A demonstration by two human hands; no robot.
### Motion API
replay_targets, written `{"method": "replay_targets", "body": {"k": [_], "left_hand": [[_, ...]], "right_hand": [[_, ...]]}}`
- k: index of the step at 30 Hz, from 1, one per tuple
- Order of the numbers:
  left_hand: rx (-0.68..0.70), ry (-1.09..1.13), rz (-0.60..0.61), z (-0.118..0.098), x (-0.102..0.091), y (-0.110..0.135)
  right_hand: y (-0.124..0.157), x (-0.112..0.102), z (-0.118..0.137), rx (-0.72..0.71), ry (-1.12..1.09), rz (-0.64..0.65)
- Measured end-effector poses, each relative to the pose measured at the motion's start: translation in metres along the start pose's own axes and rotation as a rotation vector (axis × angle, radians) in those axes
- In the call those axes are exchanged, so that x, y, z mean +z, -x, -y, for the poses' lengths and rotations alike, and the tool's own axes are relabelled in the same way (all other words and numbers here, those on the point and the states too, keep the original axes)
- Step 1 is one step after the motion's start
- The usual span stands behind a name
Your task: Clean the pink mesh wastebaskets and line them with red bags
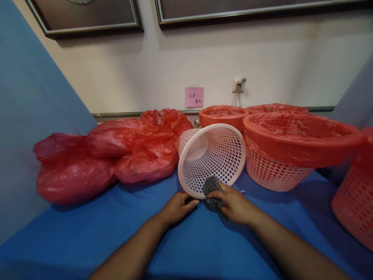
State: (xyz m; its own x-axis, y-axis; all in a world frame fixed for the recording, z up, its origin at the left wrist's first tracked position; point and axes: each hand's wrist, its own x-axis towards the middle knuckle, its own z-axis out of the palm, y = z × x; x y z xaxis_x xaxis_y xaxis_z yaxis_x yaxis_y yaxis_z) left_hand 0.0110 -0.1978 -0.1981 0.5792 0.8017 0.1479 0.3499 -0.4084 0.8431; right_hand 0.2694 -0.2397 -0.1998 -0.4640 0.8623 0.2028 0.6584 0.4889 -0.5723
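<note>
Soft, rather dim indoor light falls from above on a cream wall (145, 70), leaving shadows beneath the dark picture frames (93, 33). Small highlights glint on the red plastic bags (75, 179); a faint shadow lies beneath the right hand (237, 204) on the blue desk (186, 249). Wide-angle distortion stretches a basket (354, 206) at the right edge, and fine detail in the gray mesh (210, 184) looks smeared.

From the pink note (194, 97) on the wall (169, 70), an outlet (237, 86) sits right, dark-framed pictures (233, 9) above, red plastic bags (75, 177) below-left, red-lined baskets (279, 155) below-right.
</note>
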Motion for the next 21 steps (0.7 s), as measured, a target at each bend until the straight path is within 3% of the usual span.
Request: {"method": "replay_targets", "body": {"k": [4,9,11,13,18,21], "left_hand": [[0.003,-0.013,-0.055,0.001,-0.002,0.002],[0.015,-0.034,-0.318,-0.001,-0.012,0.005],[0.006,-0.022,-0.356,-0.001,-0.013,0.005],[-0.006,0.001,-0.321,-0.001,-0.011,0.004],[-0.02,0.043,-0.049,-0.001,0.002,-0.001],[-0.015,0.044,-0.01,0.002,0.007,-0.003]], "right_hand": [[-0.001,0.002,0.002,-0.043,-0.111,0.011],[0.002,-0.017,-0.015,0.241,0.259,-0.054],[0.003,-0.021,-0.021,0.308,0.328,-0.09],[0.003,-0.02,-0.022,0.297,0.316,-0.094],[-0.001,-0.003,-0.01,0.145,0.156,-0.05],[-0.003,0.007,-0.003,-0.007,-0.037,-0.054]]}}
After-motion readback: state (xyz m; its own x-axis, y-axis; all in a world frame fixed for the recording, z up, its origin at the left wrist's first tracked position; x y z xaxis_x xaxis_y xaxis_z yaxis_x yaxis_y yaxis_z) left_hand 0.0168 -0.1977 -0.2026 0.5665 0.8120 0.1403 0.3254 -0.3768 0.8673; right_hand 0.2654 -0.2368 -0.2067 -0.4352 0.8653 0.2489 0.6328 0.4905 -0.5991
